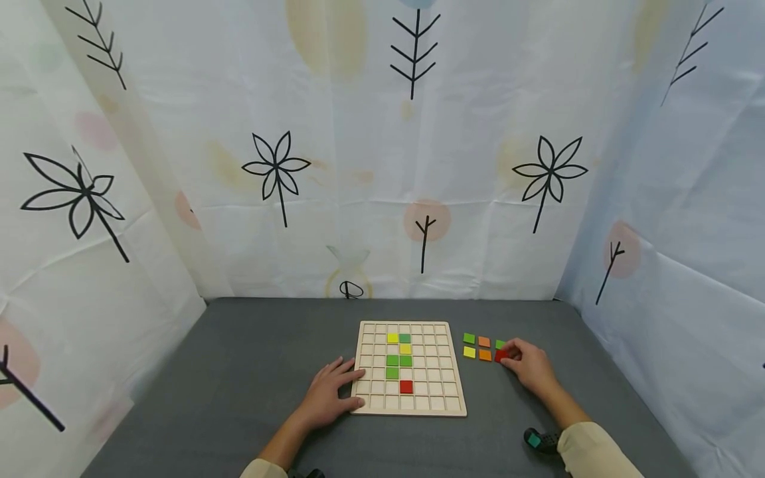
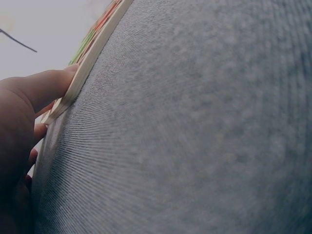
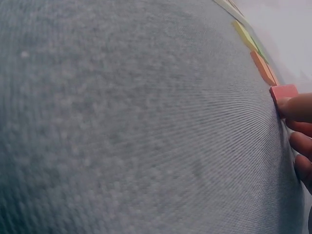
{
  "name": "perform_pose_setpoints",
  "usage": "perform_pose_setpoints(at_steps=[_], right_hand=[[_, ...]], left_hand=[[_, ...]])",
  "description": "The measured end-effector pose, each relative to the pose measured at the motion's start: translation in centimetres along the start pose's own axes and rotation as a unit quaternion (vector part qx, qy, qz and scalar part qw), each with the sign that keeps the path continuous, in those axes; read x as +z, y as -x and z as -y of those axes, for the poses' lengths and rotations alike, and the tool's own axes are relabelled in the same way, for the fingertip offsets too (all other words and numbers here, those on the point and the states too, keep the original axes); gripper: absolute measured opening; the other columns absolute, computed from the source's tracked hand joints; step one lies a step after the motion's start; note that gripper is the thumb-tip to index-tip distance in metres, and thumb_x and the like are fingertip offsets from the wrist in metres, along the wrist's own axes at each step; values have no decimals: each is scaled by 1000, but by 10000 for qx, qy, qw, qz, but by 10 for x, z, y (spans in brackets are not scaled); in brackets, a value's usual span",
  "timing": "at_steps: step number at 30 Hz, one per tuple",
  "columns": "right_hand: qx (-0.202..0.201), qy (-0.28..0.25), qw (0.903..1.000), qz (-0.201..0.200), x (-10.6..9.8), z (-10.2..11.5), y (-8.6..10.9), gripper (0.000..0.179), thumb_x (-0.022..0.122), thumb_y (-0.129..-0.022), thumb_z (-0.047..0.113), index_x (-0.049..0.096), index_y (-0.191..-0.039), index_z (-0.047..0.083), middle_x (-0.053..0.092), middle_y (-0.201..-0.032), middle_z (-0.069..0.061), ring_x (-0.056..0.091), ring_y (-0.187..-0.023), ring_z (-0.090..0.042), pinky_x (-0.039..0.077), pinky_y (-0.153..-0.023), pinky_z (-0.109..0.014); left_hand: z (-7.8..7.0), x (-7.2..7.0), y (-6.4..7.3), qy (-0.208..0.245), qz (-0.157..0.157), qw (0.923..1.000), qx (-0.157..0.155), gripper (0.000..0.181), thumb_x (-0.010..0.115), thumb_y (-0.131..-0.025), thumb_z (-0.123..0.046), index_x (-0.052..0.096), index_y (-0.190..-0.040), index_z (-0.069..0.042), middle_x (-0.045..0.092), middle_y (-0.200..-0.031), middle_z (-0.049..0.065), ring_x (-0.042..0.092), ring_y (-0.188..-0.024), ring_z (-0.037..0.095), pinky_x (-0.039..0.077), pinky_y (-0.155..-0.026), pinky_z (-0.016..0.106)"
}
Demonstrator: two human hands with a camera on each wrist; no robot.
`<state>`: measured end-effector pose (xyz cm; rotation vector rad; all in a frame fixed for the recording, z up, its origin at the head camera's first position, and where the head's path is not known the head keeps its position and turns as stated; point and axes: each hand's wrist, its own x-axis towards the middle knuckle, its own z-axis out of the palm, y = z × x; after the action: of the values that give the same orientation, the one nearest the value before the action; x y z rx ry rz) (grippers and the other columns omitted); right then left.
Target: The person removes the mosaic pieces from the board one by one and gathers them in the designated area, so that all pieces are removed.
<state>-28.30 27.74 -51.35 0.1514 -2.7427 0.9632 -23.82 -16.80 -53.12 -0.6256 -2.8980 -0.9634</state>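
Note:
A pale wooden grid board (image 1: 434, 402) lies on the grey table, with several yellow, green and red square tiles set in its cells. My left hand (image 1: 325, 393) rests at the board's left edge, thumb and fingers spread apart on the rim. In the left wrist view the thumb (image 2: 48, 85) touches the side of the board (image 2: 92, 56). Right of the board, my right hand (image 1: 530, 366) pinches a red tile (image 1: 501, 356) between thumb and fingers. The right wrist view shows this red tile (image 3: 283, 91) tilted up at the thumb tip.
Loose tiles stand in two rows beside the board: a green tile (image 1: 469, 338), an orange-red tile (image 1: 484, 342), a yellow tile (image 1: 469, 352), an orange tile (image 1: 485, 355) and another green tile (image 1: 499, 344). Printed white curtains (image 1: 370, 172) enclose the table (image 1: 239, 358).

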Motion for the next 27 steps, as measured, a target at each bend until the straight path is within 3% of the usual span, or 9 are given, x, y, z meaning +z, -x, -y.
perform_pose_setpoints(at_steps=[14,27], right_hand=[[-471,432,9979,47,4,-9,3,25,76,-83,9,71,-105,-2,60,-92,-8,58,-81,-25,49,-72,-46],[-273,-37,9993,-254,6,-5,8,20,74,-86,11,70,-103,0,62,-91,-7,57,-77,-22,46,-69,-40]], left_hand=[[1,0,0,-4,-6,10000,56,62,72,-83,-48,61,-135,-16,44,-148,11,29,-140,40,19,-107,66],[-4,-2,2,25,-54,10000,59,60,73,-83,-45,62,-133,-15,46,-146,13,30,-139,42,19,-107,65]])
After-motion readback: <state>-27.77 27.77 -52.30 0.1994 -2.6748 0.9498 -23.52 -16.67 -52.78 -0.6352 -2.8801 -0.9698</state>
